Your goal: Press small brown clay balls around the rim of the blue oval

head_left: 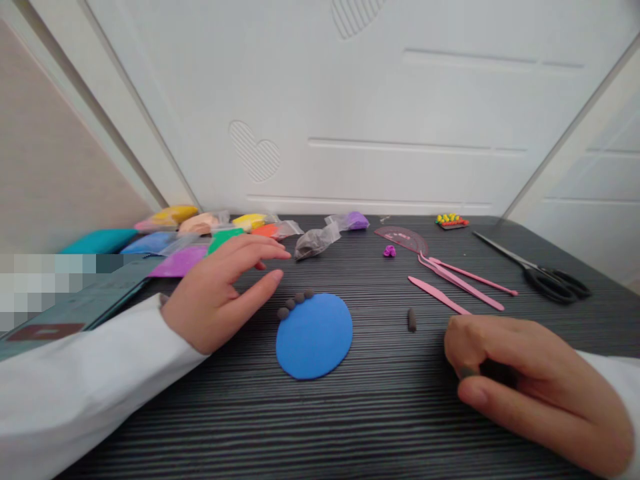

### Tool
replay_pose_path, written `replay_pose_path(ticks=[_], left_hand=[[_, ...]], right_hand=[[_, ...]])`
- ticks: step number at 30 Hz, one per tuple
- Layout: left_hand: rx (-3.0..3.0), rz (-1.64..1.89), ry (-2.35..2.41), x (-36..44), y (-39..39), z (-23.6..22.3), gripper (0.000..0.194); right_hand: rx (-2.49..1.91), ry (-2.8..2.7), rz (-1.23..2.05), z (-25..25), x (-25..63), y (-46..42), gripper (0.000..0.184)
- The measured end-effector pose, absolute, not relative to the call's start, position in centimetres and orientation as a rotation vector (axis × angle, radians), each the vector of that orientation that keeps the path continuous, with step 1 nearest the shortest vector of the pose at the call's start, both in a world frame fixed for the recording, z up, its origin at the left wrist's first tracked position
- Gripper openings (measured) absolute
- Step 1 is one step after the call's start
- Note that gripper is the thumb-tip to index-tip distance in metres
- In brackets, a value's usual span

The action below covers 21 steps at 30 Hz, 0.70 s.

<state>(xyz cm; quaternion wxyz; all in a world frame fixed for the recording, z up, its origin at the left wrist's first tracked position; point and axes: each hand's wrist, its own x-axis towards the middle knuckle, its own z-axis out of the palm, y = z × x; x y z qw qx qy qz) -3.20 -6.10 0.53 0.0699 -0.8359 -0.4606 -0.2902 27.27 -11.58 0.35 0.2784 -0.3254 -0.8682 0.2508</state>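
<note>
A flat blue clay disc [314, 337] lies on the dark striped table [350, 427], with several small grey-brown clay balls [295, 301] along its upper left rim. My left hand [225, 290] hovers just left of the disc, fingers stretched out and apart, holding nothing. My right hand [530, 387] rests on the table at the lower right, fingers curled, pinching a small grey-brown clay piece [469, 372] between thumb and forefinger. A short grey-brown clay roll [411, 319] lies between the disc and my right hand.
Bags of coloured clay [200, 233] lie at the back left beside a green cutting mat [90, 300]. Pink modelling tools [460, 277], a pink protractor [403, 238], a purple clay bit [389, 251], black scissors [540, 273] and a small red-and-yellow clay piece [451, 221] are at the back right.
</note>
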Motion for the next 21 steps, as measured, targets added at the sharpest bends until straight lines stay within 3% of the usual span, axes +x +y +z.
replay_pose_path(ticks=[3,8,10,14,18,21], left_hand=[[-2.522,-0.879,-1.382,-3.2,-6.1,0.5,0.024],[-2.529,-0.855,-1.365,-3.3,-6.3,0.4,0.023],[-2.542,-0.875,-1.303,-3.1,-6.8,0.4,0.023],[-2.629,-0.975,-1.104,-1.9,-8.6,0.6,0.024],[-2.695,-1.013,-0.996,-0.9,-10.3,0.7,0.027],[-2.722,-1.030,-0.961,-0.7,-10.9,0.7,0.029]], right_hand=[[-0.892,-2.335,0.597,0.1,27.0,-11.7,0.010],[-0.859,-2.454,0.555,0.2,26.5,-11.5,0.015],[-0.889,-2.494,0.539,0.1,26.4,-11.6,0.006],[-1.000,-2.494,0.414,-0.6,26.5,-12.1,0.012],[-0.964,-2.510,0.264,-1.6,26.9,-12.1,0.003],[-0.939,-2.520,0.174,-1.8,27.1,-11.9,0.012]])
